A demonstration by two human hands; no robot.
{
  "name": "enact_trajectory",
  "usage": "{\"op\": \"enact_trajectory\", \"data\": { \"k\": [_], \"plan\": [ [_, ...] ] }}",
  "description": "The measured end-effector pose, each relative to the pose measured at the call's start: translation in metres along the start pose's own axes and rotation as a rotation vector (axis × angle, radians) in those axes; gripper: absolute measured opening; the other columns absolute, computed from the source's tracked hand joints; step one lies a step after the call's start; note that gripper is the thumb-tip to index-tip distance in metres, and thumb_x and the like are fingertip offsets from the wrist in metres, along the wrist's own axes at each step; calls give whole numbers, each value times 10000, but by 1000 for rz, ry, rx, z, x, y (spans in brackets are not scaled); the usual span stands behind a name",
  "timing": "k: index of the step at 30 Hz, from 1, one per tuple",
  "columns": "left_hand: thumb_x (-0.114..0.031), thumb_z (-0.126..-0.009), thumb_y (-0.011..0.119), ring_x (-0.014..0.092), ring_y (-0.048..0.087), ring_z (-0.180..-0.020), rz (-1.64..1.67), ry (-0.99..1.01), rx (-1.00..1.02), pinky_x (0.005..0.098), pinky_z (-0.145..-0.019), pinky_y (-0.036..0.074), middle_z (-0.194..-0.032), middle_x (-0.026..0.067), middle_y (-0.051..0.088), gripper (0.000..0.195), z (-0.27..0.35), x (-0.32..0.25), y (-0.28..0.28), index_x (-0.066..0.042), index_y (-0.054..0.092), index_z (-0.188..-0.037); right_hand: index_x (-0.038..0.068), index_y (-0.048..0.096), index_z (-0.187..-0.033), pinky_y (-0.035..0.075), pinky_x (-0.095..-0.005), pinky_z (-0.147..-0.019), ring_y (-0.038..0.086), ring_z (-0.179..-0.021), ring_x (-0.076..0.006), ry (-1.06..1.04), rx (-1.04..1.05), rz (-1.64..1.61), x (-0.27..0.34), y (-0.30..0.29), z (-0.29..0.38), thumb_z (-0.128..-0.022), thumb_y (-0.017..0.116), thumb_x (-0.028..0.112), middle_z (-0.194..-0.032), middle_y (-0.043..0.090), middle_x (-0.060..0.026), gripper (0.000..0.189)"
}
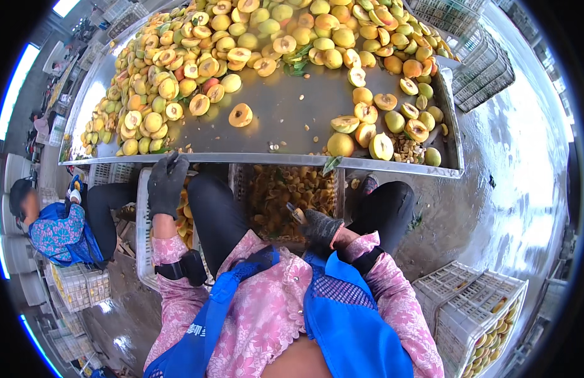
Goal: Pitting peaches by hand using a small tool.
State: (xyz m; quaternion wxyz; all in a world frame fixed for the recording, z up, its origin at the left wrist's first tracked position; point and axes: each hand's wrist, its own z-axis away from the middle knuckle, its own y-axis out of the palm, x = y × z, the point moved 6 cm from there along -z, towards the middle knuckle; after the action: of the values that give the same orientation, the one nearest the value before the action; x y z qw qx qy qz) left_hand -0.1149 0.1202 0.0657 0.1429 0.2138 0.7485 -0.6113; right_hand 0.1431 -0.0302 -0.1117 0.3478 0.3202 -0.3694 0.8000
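My left hand [168, 184], in a dark grey glove, is at the near edge of the metal table [277, 158], above a white crate [145, 227]. Whether its fingers hold anything does not show. My right hand [320, 227], in a grey knit glove, is shut around a small tool with a light handle [299, 215], perhaps a knife, its tip pointing up and left. It is over a crate of cut fruit halves [282, 198] between my knees. Yellow-green stone fruit [155, 120], whole and halved, is heaped on the table. Loose pits [407, 151] lie near its right corner.
A co-worker [60, 231] sits at the left beside stacked crates [79, 286]. White plastic crates [457, 302] with fruit stand at the lower right, and more crates [483, 71] at the upper right. The concrete floor [504, 189] looks wet. The table has a raised metal rim.
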Motion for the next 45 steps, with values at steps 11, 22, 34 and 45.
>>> {"op": "enact_trajectory", "data": {
  "k": [11, 22, 34, 45],
  "plan": [
    [-218, -778, 578, 150, 576, -776, 655, 413, 444, 271, -705, 469, -834, 68, 596, 277, -136, -241, 235, -13, 570, -963, -8, 517, -881, 416, -419, -642, 539, -775, -377, -147, -118, -72, -35, 8, -17, -691, 607, 234, -793, 554, -218, 321],
    [-143, -731, 617, 143, 567, -737, 1216, -158, 866, 256, -630, 467, -852, 89, 589, 326, -134, -246, 318, 13, 536, -1006, -10, 480, -894, 422, -427, -626, 542, -747, -396, -313, -79, -107, -38, 17, -26, -728, 589, 280, -774, 548, -230, 352],
    [-252, -862, 390, 312, 462, -1044, 2233, -707, 937, 399, -865, 420, -1155, 207, 455, 390, -1, -174, 158, 24, 442, -1132, 15, 486, -972, 431, -349, -638, 559, -722, -268, -142, -229, -544, 14, -45, 34, -767, 588, 200, -791, 563, -150, 294],
    [-181, -891, 354, 255, 437, -1104, 1874, -199, 721, 389, -941, 362, -1194, 170, 436, 381, 50, -144, 123, 48, 381, -1194, -34, 424, -1027, 428, -358, -688, 536, -802, -312, -493, -601, 8, 94, -78, 72, -778, 583, 182, -880, 528, -189, 366]
  ]
}}
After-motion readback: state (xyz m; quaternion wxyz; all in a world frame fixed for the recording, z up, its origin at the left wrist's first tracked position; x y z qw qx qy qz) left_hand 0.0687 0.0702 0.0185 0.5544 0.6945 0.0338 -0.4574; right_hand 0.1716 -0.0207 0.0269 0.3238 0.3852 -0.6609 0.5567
